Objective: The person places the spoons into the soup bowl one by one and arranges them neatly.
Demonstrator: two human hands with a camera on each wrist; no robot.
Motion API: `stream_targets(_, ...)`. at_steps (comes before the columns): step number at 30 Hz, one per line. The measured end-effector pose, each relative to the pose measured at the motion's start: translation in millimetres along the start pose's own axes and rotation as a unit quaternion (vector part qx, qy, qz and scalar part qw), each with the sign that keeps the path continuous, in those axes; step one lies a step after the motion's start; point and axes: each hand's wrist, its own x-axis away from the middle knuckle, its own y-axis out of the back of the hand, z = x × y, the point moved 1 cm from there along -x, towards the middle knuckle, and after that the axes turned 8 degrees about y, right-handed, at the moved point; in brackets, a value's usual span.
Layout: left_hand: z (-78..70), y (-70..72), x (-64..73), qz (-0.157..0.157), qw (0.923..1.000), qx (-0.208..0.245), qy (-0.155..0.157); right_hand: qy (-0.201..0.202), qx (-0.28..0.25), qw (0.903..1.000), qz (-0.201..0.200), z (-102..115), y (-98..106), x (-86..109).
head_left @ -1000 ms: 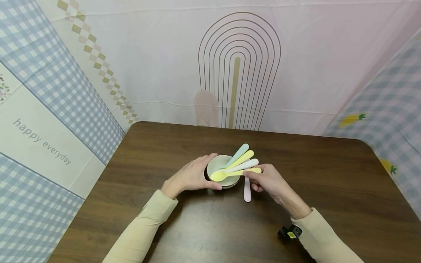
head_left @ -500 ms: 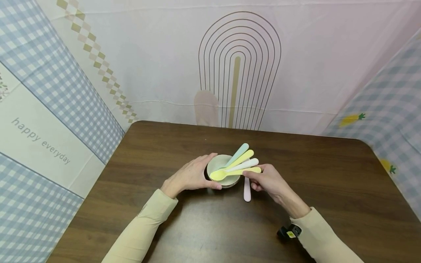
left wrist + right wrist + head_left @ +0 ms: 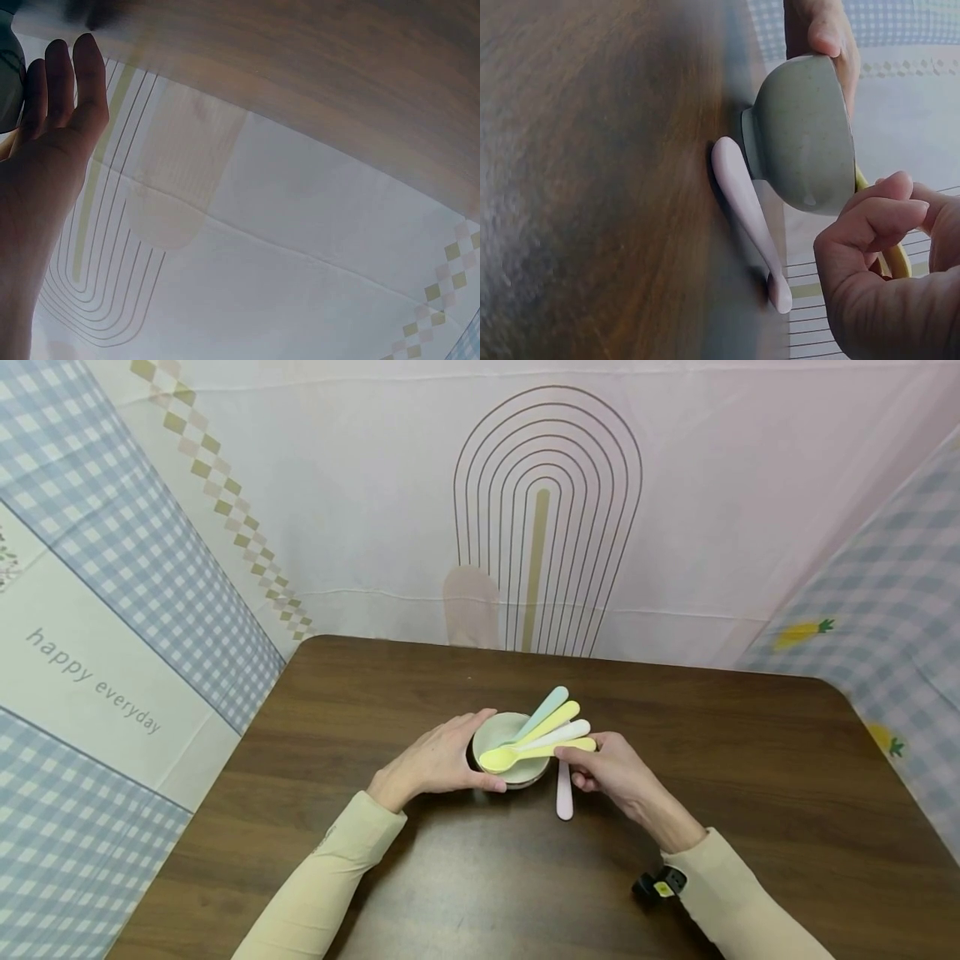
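My left hand (image 3: 441, 757) curves around the left side of a small grey-green bowl (image 3: 486, 732), thumb at the near rim and fingers on the far side. Between thumb and fingers, my right hand (image 3: 611, 774) pinches the handle of a yellow spoon (image 3: 534, 752), whose head lies over the bowl. A teal spoon (image 3: 547, 706), a second yellow spoon (image 3: 561, 717) and a white spoon (image 3: 562, 733) lean in the bowl, handles fanned past its right rim. On the table beside the bowl's foot lies a pale pink spoon (image 3: 742, 199), partly hidden by my right hand in the head view.
The dark brown wooden table (image 3: 360, 693) extends around the bowl, with rounded far corners. A printed cloth (image 3: 360, 527) hangs behind its far edge, and blue checked cloth (image 3: 135, 568) hangs at the left. A black device (image 3: 660, 886) is strapped at my right wrist.
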Motion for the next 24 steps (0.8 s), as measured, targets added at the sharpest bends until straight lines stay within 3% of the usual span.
stream_targets(12,0.1,0.6,0.1,0.001,1.0000,0.004,-0.003,0.006,-0.018,0.9998,-0.003,-2.0,2.8,-1.0)
stream_targets(24,0.4,-0.1,-0.6,-0.002,1.0000,0.001,-0.006,0.008,0.010,0.9997,0.020,-6.9,5.3,5.5)
